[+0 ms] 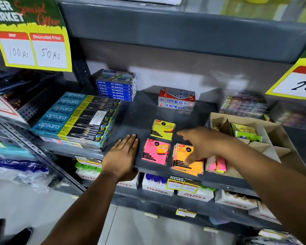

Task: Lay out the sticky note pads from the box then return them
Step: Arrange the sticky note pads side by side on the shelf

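Three sticky note pads lie on the grey shelf: a yellow pad further back, a pink pad at the front, an orange pad to its right. More pink and yellow pads lean at the front of the cardboard box on the right. My left hand rests flat on the shelf edge, fingers together, left of the pink pad. My right hand hovers over the orange pad with fingers spread, holding nothing.
Blue pencil boxes are stacked at the left, oil pastel boxes behind them, grey and red pen boxes at the back centre. The cardboard box holds green packs between dividers. Price signs hang above. Glue bottles fill the shelf below.
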`<action>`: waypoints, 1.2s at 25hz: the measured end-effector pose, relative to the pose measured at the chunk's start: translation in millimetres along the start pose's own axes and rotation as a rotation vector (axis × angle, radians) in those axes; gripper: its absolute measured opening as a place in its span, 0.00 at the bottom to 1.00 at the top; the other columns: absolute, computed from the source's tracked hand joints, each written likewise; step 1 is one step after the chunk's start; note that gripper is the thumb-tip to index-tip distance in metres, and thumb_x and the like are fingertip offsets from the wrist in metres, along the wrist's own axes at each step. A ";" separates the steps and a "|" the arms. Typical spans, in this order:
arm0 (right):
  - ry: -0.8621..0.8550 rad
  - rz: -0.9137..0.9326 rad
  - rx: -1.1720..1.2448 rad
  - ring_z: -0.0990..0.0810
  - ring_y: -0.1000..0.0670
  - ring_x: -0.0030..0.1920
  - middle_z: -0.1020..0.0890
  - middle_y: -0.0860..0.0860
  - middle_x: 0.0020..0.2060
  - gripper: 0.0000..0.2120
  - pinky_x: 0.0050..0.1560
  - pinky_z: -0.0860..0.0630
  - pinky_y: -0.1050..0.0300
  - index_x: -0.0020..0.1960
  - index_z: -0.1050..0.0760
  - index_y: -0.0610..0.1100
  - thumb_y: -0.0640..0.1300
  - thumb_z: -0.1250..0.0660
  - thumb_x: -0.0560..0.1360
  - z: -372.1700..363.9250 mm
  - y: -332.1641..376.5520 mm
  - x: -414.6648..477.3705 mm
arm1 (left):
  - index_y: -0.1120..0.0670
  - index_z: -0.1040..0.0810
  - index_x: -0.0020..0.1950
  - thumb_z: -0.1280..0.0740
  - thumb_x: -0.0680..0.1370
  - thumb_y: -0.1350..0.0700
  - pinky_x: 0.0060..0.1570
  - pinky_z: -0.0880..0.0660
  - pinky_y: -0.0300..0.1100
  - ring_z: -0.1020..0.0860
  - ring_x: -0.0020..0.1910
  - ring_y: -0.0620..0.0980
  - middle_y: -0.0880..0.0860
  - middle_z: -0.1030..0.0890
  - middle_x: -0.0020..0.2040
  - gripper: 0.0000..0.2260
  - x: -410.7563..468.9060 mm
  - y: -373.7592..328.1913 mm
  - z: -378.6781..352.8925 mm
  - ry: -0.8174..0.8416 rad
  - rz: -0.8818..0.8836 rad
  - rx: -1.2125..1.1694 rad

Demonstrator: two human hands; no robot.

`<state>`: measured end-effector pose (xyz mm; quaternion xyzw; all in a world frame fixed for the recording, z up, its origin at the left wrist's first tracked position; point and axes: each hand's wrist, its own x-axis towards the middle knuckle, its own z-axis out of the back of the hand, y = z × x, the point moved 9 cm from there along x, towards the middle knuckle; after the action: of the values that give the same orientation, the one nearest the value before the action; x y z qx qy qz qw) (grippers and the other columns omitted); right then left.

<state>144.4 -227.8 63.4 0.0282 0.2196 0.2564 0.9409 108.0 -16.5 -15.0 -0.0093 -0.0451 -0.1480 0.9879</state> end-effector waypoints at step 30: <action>-0.020 -0.215 -0.166 0.22 0.47 0.41 0.20 0.44 0.48 0.25 0.36 0.26 0.56 0.58 0.28 0.42 0.48 0.23 0.67 9.1 -40.6 53.0 | 0.59 0.40 0.73 0.28 0.61 0.41 0.72 0.43 0.52 0.39 0.73 0.57 0.59 0.38 0.75 0.46 -3.0 -3.1 2.9 0.006 -0.010 -0.023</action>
<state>208.3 -236.2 43.8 -0.0706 0.1900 0.1712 0.9642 104.1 -18.4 -12.4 -0.0203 -0.0405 -0.1537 0.9871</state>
